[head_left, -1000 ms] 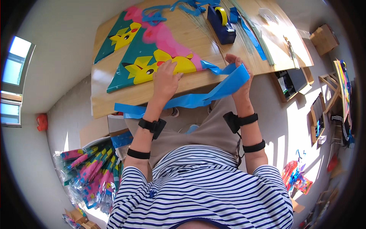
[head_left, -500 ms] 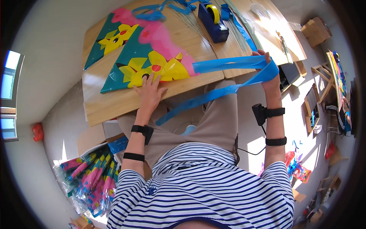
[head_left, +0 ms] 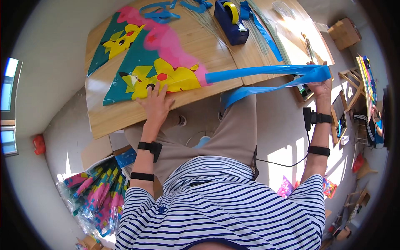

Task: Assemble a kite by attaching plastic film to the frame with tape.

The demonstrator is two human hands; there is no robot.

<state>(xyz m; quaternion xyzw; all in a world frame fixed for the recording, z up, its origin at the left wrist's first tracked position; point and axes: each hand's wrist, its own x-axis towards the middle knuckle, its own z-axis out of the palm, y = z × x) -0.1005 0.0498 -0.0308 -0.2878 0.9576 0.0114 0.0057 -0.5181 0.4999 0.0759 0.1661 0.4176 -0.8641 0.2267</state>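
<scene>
A triangular kite sheet (head_left: 166, 48) in green, pink and yellow, with a cartoon face, lies on the wooden table near its front edge. My left hand (head_left: 155, 104) rests flat on its lower part, fingers spread. From the sheet's right corner a long blue plastic streamer (head_left: 258, 72) stretches right to my right hand (head_left: 320, 85), which is closed around it beyond the table edge. The streamer folds back at that hand, and its loose end hangs over my right thigh. Another, similar kite sheet (head_left: 118, 43) lies partly under the first, to the left.
A dark blue tape dispenser (head_left: 231, 31) with yellow tape stands at the back. Thin sticks (head_left: 208, 27) and blue streamer pieces (head_left: 160, 16) lie around it. Many-coloured kites in clear wrap (head_left: 98, 196) are piled on the floor at lower left. Cardboard boxes (head_left: 345, 33) stand at right.
My right hand has moved right and outward, drawing the blue streamer longer and straighter; its loose end has slid right. My left hand stays on the kite sheet.
</scene>
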